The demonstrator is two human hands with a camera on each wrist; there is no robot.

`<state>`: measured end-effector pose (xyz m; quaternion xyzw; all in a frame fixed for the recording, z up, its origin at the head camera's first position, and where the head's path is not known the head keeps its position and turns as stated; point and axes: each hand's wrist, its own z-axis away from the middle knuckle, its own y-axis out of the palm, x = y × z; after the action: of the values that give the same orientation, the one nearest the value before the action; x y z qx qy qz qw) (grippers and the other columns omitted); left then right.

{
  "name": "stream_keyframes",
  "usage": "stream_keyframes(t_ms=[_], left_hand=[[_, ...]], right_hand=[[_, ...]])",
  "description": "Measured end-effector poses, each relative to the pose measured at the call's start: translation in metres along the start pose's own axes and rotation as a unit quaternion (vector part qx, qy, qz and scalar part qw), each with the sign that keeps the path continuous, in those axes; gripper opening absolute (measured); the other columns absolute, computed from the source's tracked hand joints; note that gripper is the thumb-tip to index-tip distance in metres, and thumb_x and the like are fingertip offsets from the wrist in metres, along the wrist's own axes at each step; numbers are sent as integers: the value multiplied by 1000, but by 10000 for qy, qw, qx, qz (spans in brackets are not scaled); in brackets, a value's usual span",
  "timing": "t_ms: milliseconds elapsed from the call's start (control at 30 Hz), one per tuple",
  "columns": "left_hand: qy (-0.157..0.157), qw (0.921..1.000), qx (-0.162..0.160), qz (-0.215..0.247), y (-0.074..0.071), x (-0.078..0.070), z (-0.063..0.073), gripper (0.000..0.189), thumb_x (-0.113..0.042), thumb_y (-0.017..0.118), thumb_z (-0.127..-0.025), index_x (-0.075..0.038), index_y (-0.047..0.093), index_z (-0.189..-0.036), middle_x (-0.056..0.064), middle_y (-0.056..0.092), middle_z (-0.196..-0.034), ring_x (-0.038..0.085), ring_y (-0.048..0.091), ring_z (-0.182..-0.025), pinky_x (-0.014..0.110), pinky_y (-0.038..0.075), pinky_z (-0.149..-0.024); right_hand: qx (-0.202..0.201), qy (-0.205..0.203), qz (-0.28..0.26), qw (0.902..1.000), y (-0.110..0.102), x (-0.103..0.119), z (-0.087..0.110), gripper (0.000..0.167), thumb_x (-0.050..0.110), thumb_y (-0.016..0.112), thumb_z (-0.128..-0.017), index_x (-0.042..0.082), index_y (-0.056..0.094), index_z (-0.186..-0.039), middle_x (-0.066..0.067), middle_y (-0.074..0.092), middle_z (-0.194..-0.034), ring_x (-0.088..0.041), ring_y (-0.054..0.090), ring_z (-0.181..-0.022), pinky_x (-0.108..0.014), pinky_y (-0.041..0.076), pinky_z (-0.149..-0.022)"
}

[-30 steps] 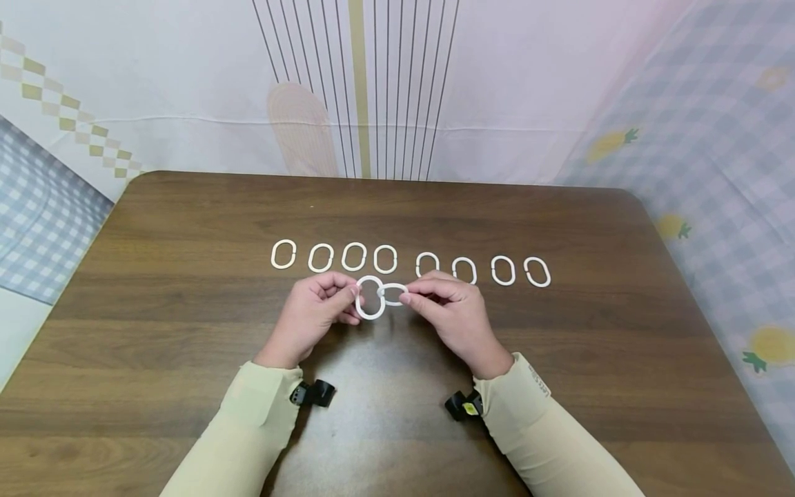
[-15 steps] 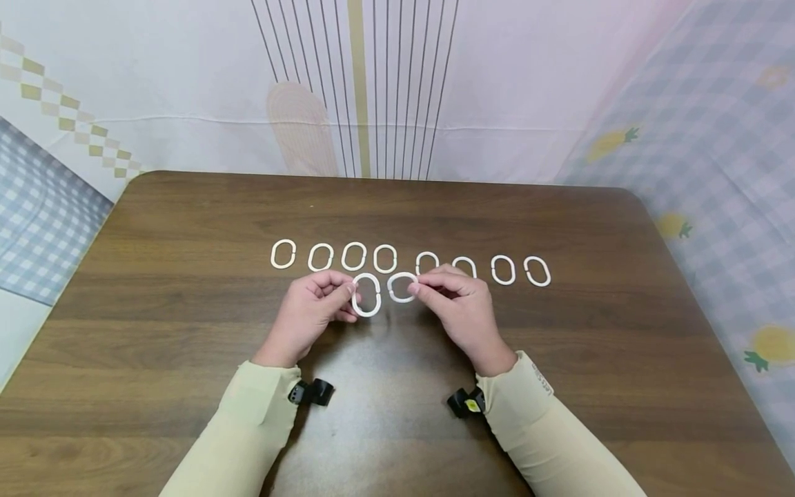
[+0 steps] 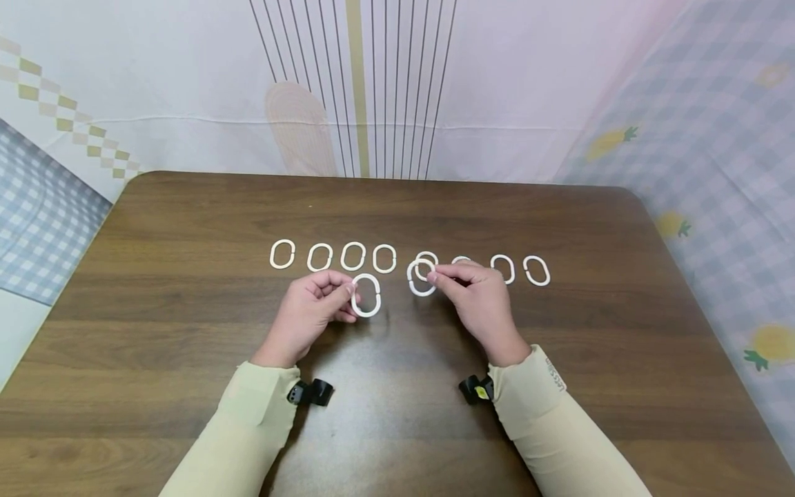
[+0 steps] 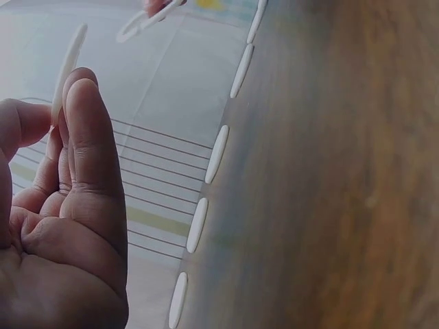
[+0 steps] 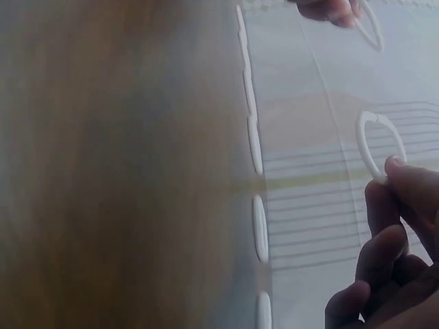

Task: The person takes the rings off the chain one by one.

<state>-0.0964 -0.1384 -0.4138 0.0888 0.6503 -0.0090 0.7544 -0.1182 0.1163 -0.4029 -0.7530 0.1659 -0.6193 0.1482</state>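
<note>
My left hand pinches a white oval split ring between thumb and fingers, holding it above the table in the head view. In the left wrist view this split ring stands nearly edge-on at the fingertips. My right hand pinches a second white oval split ring by its right side. The right wrist view shows that ring between thumb and forefinger, a small slit in its upper edge. The two held rings are apart, each with a narrow gap in its oval.
Several similar white rings lie in a row across the brown wooden table, from a leftmost ring to a rightmost ring. My right hand partly covers one ring. A patterned cloth hangs behind the table.
One second ago the two held rings were overlapped. My right hand has drawn its ring away to the right and turned it more upright; my left hand has barely moved.
</note>
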Motion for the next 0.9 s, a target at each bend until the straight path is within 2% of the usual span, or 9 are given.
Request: stream_keyframes(t_ms=[133,400,667,900], left_hand=[[-10,10000,4,-6,0,0,0,22,0,60,-98,20,56,-105,15,68,-83,15,67,-68,30,61,-65],[-8,10000,27,-9,0,0,0,22,-1,61,-98,20,56,-104,19,68,-84,15,67,-68,30,61,-65],[-34,10000,15,-37,0,-1,0,22,1,60,-98,20,56,-106,17,69,-85,15,67,-67,30,61,-65],[-26,10000,22,-16,1,1,-1,18,2,60,-97,18,57,-103,12,69,-82,15,67,-67,30,61,-64]], right_hand=[[-81,76,245,9996,-10,-2,-5,12,11,81,-86,3,81,-95,-9,75,-90,-5,62,-81,-16,49,-73],[-243,447,385,9980,-30,-10,-14,15,15,79,-88,4,80,-98,-10,75,-91,-5,61,-79,-17,48,-67],[-350,581,915,9935,-48,-24,-21,16,18,77,-90,5,81,-98,-11,75,-93,-3,60,-80,-16,46,-69],[-374,1232,998,9866,-68,-33,-26,23,24,75,-93,6,79,-107,-13,74,-105,-9,61,-90,-18,49,-73]])
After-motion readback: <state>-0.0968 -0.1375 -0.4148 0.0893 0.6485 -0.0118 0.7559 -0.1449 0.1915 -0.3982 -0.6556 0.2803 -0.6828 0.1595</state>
